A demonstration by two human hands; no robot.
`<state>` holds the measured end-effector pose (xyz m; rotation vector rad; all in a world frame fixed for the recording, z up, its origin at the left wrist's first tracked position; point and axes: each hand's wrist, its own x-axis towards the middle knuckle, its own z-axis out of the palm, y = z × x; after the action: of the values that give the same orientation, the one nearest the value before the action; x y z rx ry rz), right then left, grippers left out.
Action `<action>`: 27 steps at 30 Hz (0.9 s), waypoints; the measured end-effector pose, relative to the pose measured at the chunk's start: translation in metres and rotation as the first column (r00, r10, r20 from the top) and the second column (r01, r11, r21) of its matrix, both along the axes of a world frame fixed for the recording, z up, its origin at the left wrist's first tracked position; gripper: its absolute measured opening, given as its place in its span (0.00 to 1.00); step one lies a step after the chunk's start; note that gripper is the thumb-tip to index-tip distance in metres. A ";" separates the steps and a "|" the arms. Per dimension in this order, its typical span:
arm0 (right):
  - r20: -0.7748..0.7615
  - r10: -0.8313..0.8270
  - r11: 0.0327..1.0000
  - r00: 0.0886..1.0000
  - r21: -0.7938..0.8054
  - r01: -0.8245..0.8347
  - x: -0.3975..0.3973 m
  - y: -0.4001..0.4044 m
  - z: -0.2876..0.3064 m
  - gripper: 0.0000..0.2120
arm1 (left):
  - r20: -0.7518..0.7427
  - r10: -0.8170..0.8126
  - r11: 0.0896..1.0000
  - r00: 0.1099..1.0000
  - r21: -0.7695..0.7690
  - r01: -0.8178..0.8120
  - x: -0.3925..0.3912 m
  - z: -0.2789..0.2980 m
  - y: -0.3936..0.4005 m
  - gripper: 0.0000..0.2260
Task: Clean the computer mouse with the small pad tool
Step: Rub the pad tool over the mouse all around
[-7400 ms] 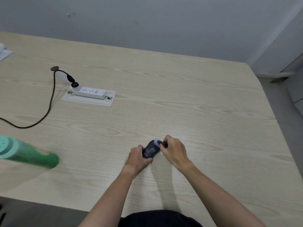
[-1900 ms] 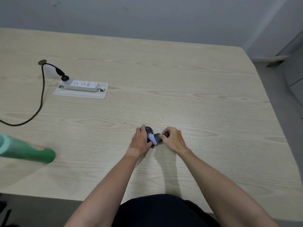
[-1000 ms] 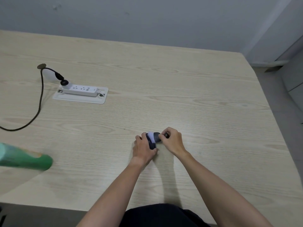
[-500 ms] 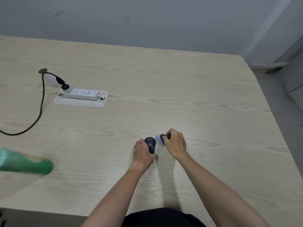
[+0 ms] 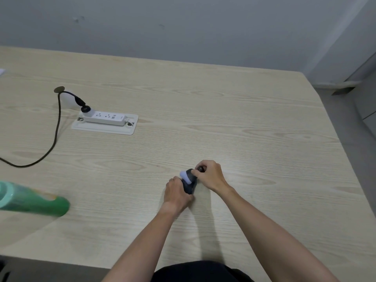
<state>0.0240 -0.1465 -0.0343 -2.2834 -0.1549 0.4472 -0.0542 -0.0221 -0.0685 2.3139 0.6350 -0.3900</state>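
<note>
Both hands worked together near the front middle of the counter (image 5: 223, 123), a pale wood-grain top. The left hand (image 5: 176, 193) was clenched around the near end of the mouse (image 5: 188, 185), a dark blue-grey body resting on the counter between the two hands; its fingers wrapped the left side and hid most of that flank. The right hand (image 5: 211, 176) gripped the pad tool (image 5: 186, 175) by its dark handle, the handle end showing just above the curled fingers. The tool's pale, rounded pad sat against the far upper surface of the mouse, touching it. Whether the mouse lay flat or was tipped up could not be told, as the hands covered its edges.

Both forearms reached in from the bottom edge of the view, bare. A dark garment showed at the bottom centre.

Well apart from the hands, toward the far left, a white power strip (image 5: 104, 118) lay in a shallow white tray (image 5: 130, 130) set on the counter. A black plug (image 5: 85, 108) was seated in the strip's left end, and its black cable (image 5: 56, 137) ran up to a round grommet (image 5: 59, 89) and then looped down and out past the left edge.

At the near left a green bottle (image 5: 38, 202) with a lighter mint-coloured end lay on its side, partly cut off by the frame and blurred. A grey wall (image 5: 183, 27) stood behind the counter.
</note>
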 end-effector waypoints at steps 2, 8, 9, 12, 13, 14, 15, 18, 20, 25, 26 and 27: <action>0.068 -0.016 0.990 0.998 -0.140 0.026 -0.001 0.000 -0.003 0.08 | -0.008 0.000 1.000 1.000 0.008 0.000 -0.001 0.001 0.001 0.23; 0.017 -0.037 0.999 0.999 0.004 0.037 0.006 0.006 0.002 0.12 | -0.010 -0.006 1.000 1.000 0.023 0.006 -0.002 0.002 0.001 0.24; -0.031 -0.034 0.998 0.999 0.047 0.036 0.006 0.006 0.004 0.13 | -0.008 -0.006 1.000 1.000 0.016 0.006 -0.002 0.002 0.002 0.24; 0.007 -0.012 0.999 1.000 -0.040 0.012 0.003 0.002 -0.003 0.12 | 0.000 -0.017 1.000 1.000 0.017 0.017 -0.003 0.001 0.004 0.23; 0.063 -0.031 0.995 0.998 -0.090 0.036 0.002 0.000 -0.005 0.12 | 0.002 -0.022 1.000 1.000 0.018 0.022 -0.003 0.001 0.005 0.23; 0.091 -0.059 0.992 0.994 -0.105 0.069 0.002 -0.002 -0.006 0.13 | 0.004 -0.025 1.000 1.000 0.015 0.025 -0.004 0.000 0.006 0.23; 0.089 -0.077 0.993 0.993 -0.085 0.085 0.002 -0.003 -0.007 0.13 | 0.005 -0.029 0.999 1.000 0.013 0.029 -0.004 0.000 0.006 0.22; -0.023 -0.082 0.996 0.996 0.030 0.082 0.001 -0.005 -0.004 0.12 | -0.001 -0.056 0.998 0.998 0.042 0.056 -0.006 -0.002 0.007 0.24; -0.038 -0.047 0.999 0.998 -0.004 0.047 -0.003 -0.005 -0.002 0.12 | 0.004 -0.079 0.994 0.997 0.079 0.079 -0.006 -0.004 0.007 0.24; 0.093 -0.096 0.986 0.991 -0.127 0.108 -0.001 -0.006 -0.004 0.10 | 0.009 -0.123 0.986 0.992 0.113 0.121 -0.007 -0.003 0.008 0.24; 0.068 -0.102 0.991 0.992 -0.077 0.107 0.001 -0.005 -0.003 0.10 | 0.009 -0.127 0.986 0.992 0.113 0.125 -0.007 -0.002 0.009 0.24; 0.038 -0.096 0.995 0.995 -0.035 0.098 0.003 -0.005 -0.001 0.10 | 0.013 -0.126 0.986 0.992 0.109 0.124 -0.006 -0.001 0.009 0.24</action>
<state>0.0272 -0.1514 -0.0350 -2.3250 -0.0539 0.3613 -0.0606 -0.0130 -0.0693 2.4663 0.5135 -0.3983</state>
